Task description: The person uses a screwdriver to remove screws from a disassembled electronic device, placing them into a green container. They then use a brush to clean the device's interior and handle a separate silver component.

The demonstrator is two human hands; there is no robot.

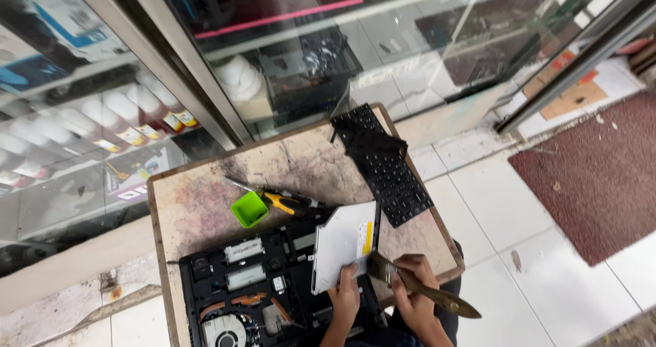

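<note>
Gripping a silver optical drive [344, 241] by its near edge, left hand [346, 294] fingers closed on it; right hand [412, 287] wrapped around a paintbrush [420, 289], bristles touching the drive's near-right corner. Drive sits tilted over the opened laptop base [254, 292] at the tabletop's near edge, long axis roughly near-to-far. Looks light, stiff, thin; probably fragile, best held by edges.

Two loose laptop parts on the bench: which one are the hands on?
The silver optical drive: the left hand grips its lower edge and the right hand holds a paintbrush against it. The black keyboard lies untouched further back.
</note>
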